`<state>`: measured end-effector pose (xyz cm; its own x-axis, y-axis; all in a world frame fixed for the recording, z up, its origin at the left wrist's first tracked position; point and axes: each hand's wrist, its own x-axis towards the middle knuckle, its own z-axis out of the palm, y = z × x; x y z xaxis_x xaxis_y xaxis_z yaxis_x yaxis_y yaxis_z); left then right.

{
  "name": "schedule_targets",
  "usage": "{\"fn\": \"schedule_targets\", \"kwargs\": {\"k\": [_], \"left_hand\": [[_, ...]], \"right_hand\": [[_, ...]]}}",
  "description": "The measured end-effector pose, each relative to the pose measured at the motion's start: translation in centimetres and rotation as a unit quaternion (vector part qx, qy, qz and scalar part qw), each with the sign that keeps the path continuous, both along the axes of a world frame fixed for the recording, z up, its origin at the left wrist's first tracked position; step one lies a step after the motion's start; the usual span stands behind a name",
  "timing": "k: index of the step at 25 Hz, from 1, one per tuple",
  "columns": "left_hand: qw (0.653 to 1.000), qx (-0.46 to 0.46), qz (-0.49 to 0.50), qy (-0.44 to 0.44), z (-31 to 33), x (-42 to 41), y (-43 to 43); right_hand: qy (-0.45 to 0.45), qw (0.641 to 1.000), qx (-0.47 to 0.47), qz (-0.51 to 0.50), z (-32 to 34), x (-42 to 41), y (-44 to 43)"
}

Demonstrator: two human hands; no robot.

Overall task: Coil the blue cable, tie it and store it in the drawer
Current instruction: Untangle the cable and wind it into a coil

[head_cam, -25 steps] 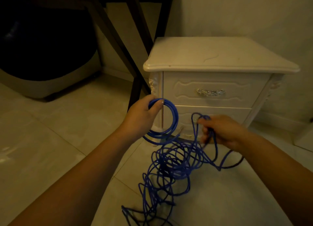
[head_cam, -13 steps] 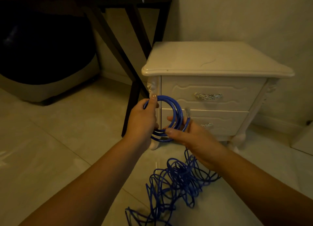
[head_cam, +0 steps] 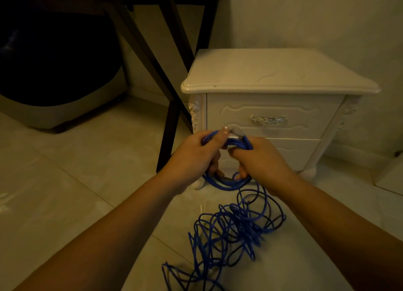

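Centre of frame: left hand (head_cam: 192, 154) and right hand (head_cam: 260, 158) both curl round a small coil (head_cam: 226, 186) of the blue cable (head_cam: 232, 229), held in front of the nightstand (head_cam: 279, 72). A pale connector (head_cam: 234, 134) pokes up at the coil's top. Most of the cable lies in a loose tangle on the floor (head_cam: 87, 181), lower centre.

Step in hand: coiling, early on. The upper drawer (head_cam: 239, 114) looks shut.

Next move, as I judge it: the left keeps the coil while the right draws slack from the tangle and lays another loop without snagging.
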<state>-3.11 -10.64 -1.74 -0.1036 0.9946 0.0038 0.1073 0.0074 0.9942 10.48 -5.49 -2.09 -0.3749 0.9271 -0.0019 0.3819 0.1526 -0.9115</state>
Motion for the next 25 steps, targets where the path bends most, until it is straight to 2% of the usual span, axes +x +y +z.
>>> {"fn": "schedule_targets", "kwargs": {"k": [1, 3, 4, 5, 7, 8, 9, 11, 14, 16, 18, 21, 23, 25], "left_hand": [[0.997, -0.001, -0.015, 0.071, 0.2, -0.1, 0.0], [0.982, -0.004, -0.037, 0.183, 0.3, 0.1, -0.1], [0.974, -0.003, -0.041, 0.221, 0.4, 0.2, 0.0], [0.969, 0.004, -0.041, 0.243, 0.4, 0.2, 0.1], [0.973, 0.027, -0.030, 0.227, 0.5, 0.1, 0.5], [0.980, 0.033, -0.015, 0.195, 0.5, -0.1, 0.6], [0.987, 0.031, 0.006, 0.155, 0.5, -0.2, 0.8], [0.997, 0.009, 0.056, 0.057, 0.4, -0.5, 1.0], [0.989, -0.032, 0.124, -0.076, 0.3, -0.8, 1.0], [0.975, -0.050, 0.154, -0.154, 0.5, -1.0, 0.9], [0.955, -0.052, 0.139, -0.258, 0.6, -1.0, 0.8], [0.919, -0.049, 0.077, -0.383, 0.6, -0.3, 0.3], [0.915, -0.039, 0.046, -0.399, 0.5, 0.1, 0.0], [0.924, -0.044, 0.024, -0.378, 0.5, 0.1, -0.1]], "right_hand": [[-0.087, 0.995, 0.036, 0.037, 0.3, -0.2, 0.2], [-0.302, 0.944, 0.087, 0.097, 0.6, -1.2, 0.3], [-0.356, 0.921, 0.123, 0.103, 0.6, -1.5, -0.1], [-0.357, 0.915, 0.152, 0.104, 0.6, -1.6, -0.3], [-0.219, 0.966, 0.119, 0.071, 0.3, -1.1, 0.0], [-0.119, 0.987, 0.095, 0.052, 0.4, -0.7, -0.2], [-0.049, 0.995, 0.067, 0.050, 0.5, -0.4, -0.2], [0.000, 0.997, 0.009, 0.080, 0.2, 0.3, 0.1], [-0.047, 0.984, -0.052, 0.161, -0.2, 0.9, 0.2], [-0.031, 0.985, -0.060, 0.158, -0.5, 1.0, -0.2], [0.081, 0.989, -0.088, 0.085, -0.7, 0.5, -0.5], [0.293, 0.934, -0.202, 0.018, -0.5, -0.3, -0.6], [0.364, 0.898, -0.244, 0.021, -0.2, -0.5, -0.7], [0.366, 0.898, -0.244, 0.027, 0.1, -0.6, -0.6]]}}
